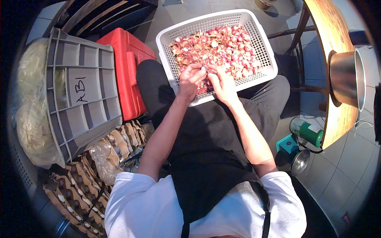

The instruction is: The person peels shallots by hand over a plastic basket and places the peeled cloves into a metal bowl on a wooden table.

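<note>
Curling over one basket (265, 47) of many shallots (236, 45), left hand (190, 80), right hand (223, 84), both grips unclear

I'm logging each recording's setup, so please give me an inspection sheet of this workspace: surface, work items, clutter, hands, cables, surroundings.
Surface: tiled floor; what supports the white basket is not fully visible.
Work items: many small red shallot-like bulbs, inside the basket.
Clutter: grey crate marked ABI, red box, carton egg trays, plastic bag, all on the left.
Hands: left hand and right hand close together over the basket, fingers bent; anything held is too small to identify.
Cables: dark cord-like line by the green cylinder; its nature is unclear.
Surroundings: wooden table with metal pot, on the right.
</note>
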Motion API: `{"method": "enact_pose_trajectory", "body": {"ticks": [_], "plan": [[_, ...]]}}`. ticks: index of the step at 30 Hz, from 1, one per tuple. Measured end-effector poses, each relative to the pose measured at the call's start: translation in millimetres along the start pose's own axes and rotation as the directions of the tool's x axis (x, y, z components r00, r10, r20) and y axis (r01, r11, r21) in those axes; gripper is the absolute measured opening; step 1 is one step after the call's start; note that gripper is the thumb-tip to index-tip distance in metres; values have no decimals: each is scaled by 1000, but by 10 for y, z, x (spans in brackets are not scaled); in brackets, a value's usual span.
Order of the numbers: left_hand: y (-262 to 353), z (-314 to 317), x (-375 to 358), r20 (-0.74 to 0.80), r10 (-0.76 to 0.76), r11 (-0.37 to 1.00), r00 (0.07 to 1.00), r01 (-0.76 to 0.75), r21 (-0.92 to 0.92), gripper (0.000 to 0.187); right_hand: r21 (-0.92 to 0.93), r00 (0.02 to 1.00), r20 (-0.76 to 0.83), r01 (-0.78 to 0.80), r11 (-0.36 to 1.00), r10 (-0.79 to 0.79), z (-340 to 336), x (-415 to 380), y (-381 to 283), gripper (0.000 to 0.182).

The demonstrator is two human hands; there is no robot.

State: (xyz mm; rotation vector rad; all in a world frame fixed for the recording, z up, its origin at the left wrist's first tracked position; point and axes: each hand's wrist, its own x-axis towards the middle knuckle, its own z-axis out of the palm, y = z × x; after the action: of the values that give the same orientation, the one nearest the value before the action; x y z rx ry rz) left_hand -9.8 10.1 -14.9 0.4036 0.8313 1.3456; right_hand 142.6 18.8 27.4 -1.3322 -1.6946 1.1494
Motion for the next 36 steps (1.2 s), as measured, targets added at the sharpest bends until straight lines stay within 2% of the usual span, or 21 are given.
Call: {"method": "enact_pose_trajectory", "body": {"ticks": [3,6,11,18,21,24,27,30,36], "plan": [[22,20,-7,15,-6,999,1000,5,32,21,28,1000,-9,-9,1000,9,25,0,17,33],[30,17,-8,28,-23,998,999,21,66,20,100,994,33,-110,989,108,-25,22,-48,34],[20,15,-12,-21,-9,998,1000,11,66,19,65,997,40,-74,995,71,-34,10,-37,34],[15,25,-1,17,-15,1000,1000,15,-9,20,89,997,37,-66,994,63,-17,4,0,31],[22,35,-5,28,-20,1000,999,21,-7,19,39,1000,-22,-1,999,2,32,3,50,28],[34,47,-7,26,-30,1000,999,30,0,19,65,999,-13,-37,997,38,8,-7,-10,27],[21,28,-3,49,-32,999,998,32,-6,19,168,998,3,-67,983,67,6,8,11,25],[4,-33,14,86,-35,999,996,36,-13,20,180,991,31,-134,975,130,-18,11,-36,24],[-9,-56,8,110,-14,997,994,22,-75,23,211,990,-2,-140,967,144,-6,37,72,26]]}}
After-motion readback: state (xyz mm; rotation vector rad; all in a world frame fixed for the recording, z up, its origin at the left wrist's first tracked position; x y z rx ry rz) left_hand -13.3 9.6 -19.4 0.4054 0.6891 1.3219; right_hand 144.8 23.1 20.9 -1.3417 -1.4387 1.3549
